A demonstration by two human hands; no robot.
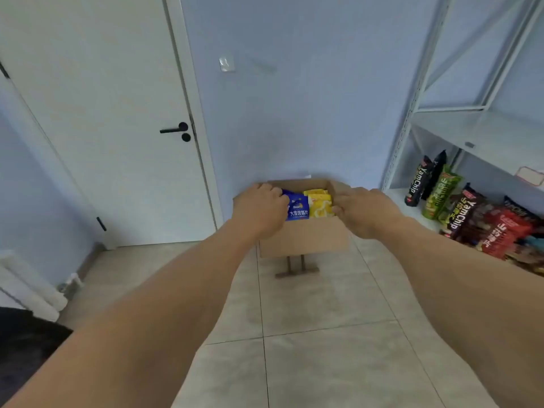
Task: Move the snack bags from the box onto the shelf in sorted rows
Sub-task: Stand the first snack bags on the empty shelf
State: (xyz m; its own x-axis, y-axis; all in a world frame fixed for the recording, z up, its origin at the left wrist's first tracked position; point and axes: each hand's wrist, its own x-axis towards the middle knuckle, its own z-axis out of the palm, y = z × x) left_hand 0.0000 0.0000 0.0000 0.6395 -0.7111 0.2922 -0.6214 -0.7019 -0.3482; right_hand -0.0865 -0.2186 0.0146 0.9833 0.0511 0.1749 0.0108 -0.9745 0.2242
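Left hand (260, 209) curled round the edge of a blue foil snack bag (298, 208); right hand (363, 212) fingers pinch a yellow foil snack bag (321, 205). Both bags stand inside the open brown cardboard box (304, 238), which sits on a small wooden stool (296, 267) against the wall.

Risk: lifting both at once could snag neighbouring bags or tip the box off its narrow stool; slick foil may slip from a shallow pinch.

White metal shelf (418, 210) to the right, lowest level already crowded with black, green and red chip bags (471, 216); little free room there. White door (97, 122) left.
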